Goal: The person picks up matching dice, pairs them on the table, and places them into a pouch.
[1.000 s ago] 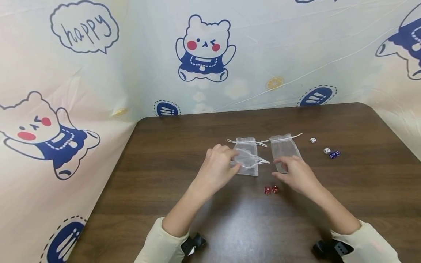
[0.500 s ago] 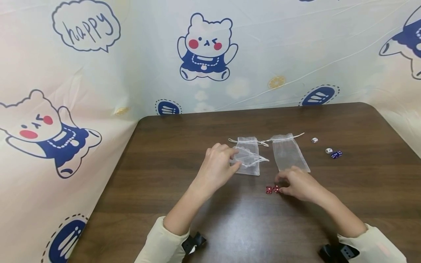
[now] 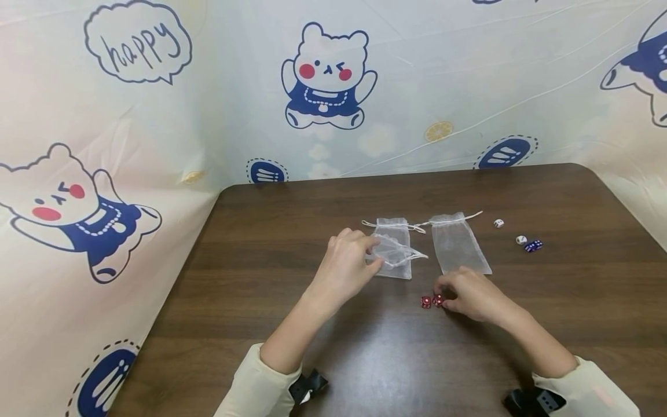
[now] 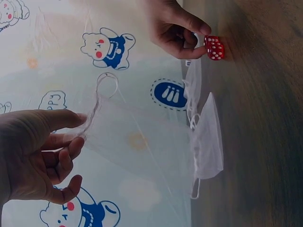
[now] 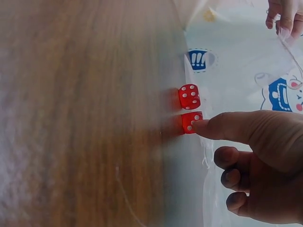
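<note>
Left hand raised, fingertips pinching, right hand lower, thumb extended, both forearms angled inward

Pale cloth behind brown table; cloth printed with cartoon bears, "happy" speech bubble.

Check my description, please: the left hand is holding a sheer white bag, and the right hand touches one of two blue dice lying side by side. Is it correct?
The colour is wrong: the touched die and its neighbour are red, not blue, as the right wrist view shows. The left hand holds a sheer white bag, and the right hand touches one of the pair.
</note>
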A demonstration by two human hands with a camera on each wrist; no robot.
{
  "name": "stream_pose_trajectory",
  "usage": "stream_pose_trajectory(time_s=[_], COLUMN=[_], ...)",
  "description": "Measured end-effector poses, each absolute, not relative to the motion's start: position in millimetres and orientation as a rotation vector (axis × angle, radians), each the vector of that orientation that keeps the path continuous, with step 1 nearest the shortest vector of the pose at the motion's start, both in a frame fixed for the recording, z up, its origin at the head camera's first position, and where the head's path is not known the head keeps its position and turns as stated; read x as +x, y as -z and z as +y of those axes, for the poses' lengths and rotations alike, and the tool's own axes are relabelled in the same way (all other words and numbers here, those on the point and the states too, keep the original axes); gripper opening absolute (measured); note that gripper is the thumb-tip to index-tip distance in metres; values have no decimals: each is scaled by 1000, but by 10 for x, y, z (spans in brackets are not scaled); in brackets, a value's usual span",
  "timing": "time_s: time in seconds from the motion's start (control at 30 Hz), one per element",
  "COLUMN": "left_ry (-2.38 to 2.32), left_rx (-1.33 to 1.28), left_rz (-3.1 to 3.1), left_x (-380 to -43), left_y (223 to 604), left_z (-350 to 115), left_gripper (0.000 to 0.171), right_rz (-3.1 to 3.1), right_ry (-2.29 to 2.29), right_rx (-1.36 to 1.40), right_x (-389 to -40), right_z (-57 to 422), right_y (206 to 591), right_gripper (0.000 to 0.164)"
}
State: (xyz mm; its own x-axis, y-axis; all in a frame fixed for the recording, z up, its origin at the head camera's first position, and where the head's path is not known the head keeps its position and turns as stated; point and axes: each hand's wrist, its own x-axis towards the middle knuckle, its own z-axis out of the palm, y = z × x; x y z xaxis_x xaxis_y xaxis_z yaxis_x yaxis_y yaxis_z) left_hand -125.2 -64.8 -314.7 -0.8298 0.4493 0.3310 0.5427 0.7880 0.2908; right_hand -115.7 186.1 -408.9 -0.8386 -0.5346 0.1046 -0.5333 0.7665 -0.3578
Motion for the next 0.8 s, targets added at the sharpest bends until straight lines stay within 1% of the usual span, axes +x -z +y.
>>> stream_pose_trajectory(time_s=[0.1,0.27,0.6,0.8], left_ry=[560,539,557,539], left_rx=[-775,-779,-794,-799], left_rz=[-2736,-2739,-2733,-2746], left_x=[-1247,-1240,-1239,-1233], left_y=[3150,3157,3195,3212], left_z=[-643,-641,-637,-622], left_gripper=[26,25,25,25], right_rz=[2958,2984,3128,3245], right_ry=[576,545,657,743], right_rx=[-876,-775,-604,-564], right_x=[-1157,-1174,-1220,-1218], right_z=[1874,1924,2047,2109], right_y=[4089,4039,3783,3649], right_gripper=[22,19,12,15])
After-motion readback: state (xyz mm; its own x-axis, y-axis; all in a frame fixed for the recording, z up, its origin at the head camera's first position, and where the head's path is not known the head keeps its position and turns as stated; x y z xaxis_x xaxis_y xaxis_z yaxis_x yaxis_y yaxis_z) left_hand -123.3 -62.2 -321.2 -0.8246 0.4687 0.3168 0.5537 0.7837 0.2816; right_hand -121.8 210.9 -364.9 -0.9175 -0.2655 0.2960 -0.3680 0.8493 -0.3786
